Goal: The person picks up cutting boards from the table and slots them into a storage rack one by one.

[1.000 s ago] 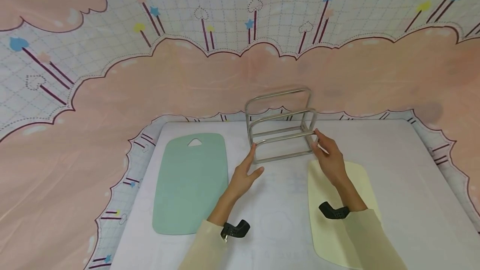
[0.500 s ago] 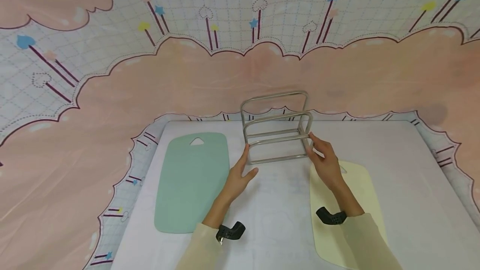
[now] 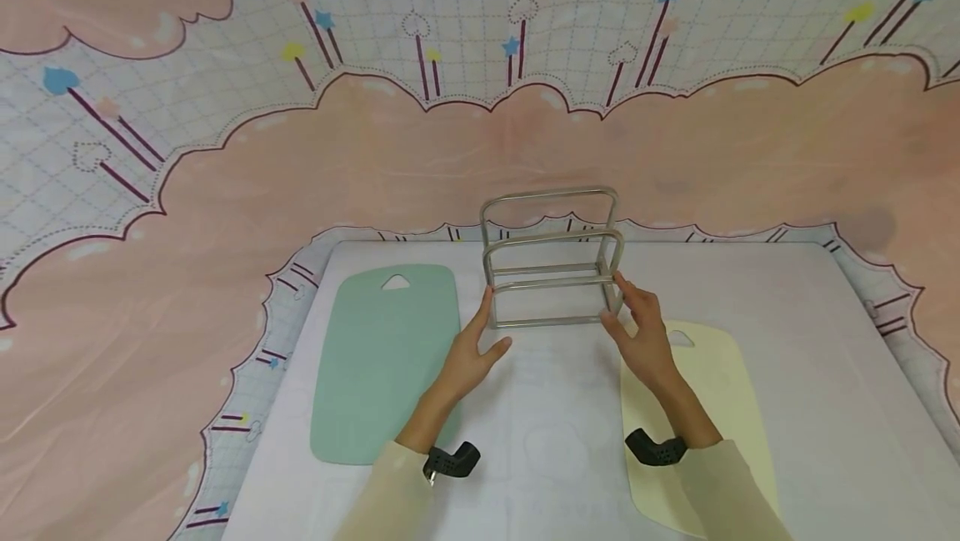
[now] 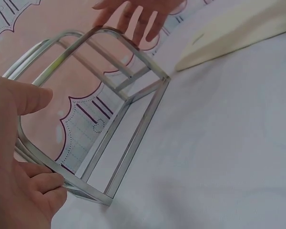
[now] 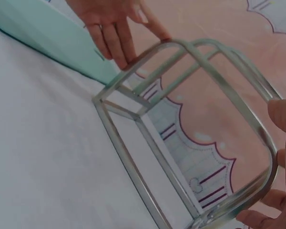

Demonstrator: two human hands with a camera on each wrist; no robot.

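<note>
A silver wire rack (image 3: 551, 283) of several upright loops stands on the white tabletop near its far edge. My left hand (image 3: 465, 366) has its fingers extended along the rack's left side, the index finger reaching the front loop, the thumb spread away. On the other side, my right hand (image 3: 647, 349) touches the rack's right end with straight fingertips, its thumb low by the base. The left wrist view shows the base bars (image 4: 138, 138) between both hands. A mint-green cutting board (image 3: 386, 366) lies left of the rack. A pale yellow cutting board (image 3: 723, 383) lies partly beneath my right forearm.
The white tabletop (image 3: 540, 433) extends around the boards and rack. Behind it hangs a pink-and-white patterned cloth (image 3: 420, 166), close to the back of the rack. A black strap (image 3: 453, 459) sits on my left wrist, another black strap (image 3: 654, 448) on my right.
The rack has shifted a little left and turned, so its front bars now run nearly level. Both hands moved with it, and the right fingers now look more spread than before.
</note>
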